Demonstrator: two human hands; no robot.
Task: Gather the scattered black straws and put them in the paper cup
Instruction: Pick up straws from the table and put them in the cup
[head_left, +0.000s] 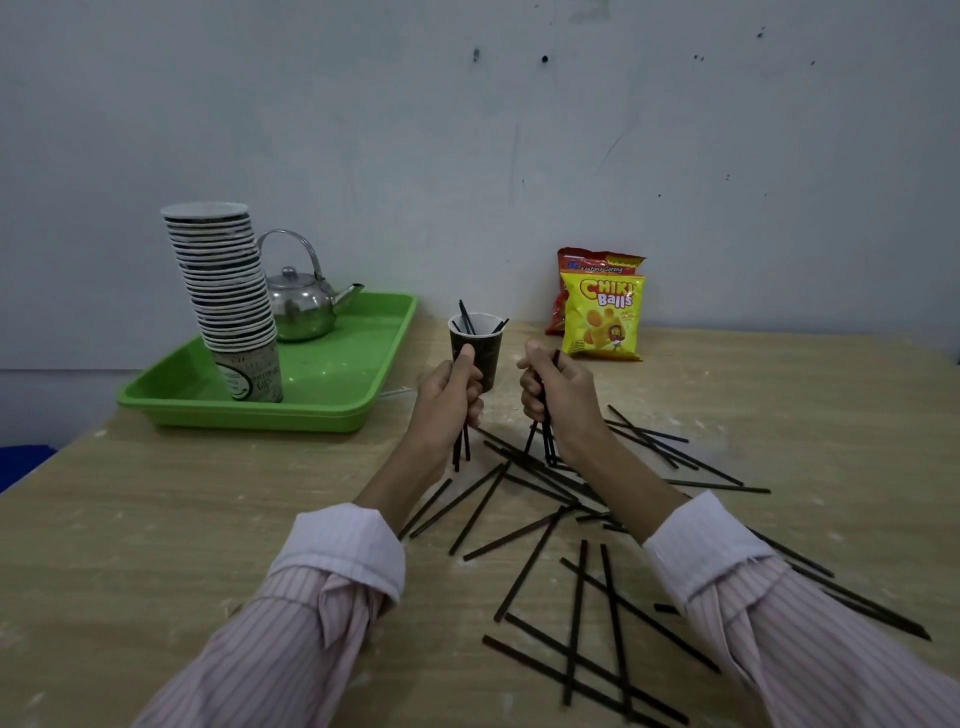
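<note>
Black straws (540, 499) lie crossed over one another on the wooden worktop (156, 519), most of them in a loose heap near the person and to their right, running from just in front of the paper cup (485, 358) back under the right sleeve. Only a few straws stand in the cup, leaning against its rim, so I judge the task to be in its early part: a small share is in, the greater share is left on the worktop

Both hands are closed in fists, each around its own small upright bundle. The left hand (452, 389) grips a few straws just in front of the cup, thumb up against the cup's side, the lower ends of the bundle hanging clear below the fist. The right hand (558, 395) holds several more just to the right of the cup, their lower ends reaching down towards the heap

What remains, as I read it, is to drop these two bundles into the cup and then collect the many straws lying flat. Off to the left stands a green tray (337, 395) with a stack of cups (228, 301) and a metal kettle (301, 301); snack bags (602, 317) lean on the wall behind
</note>
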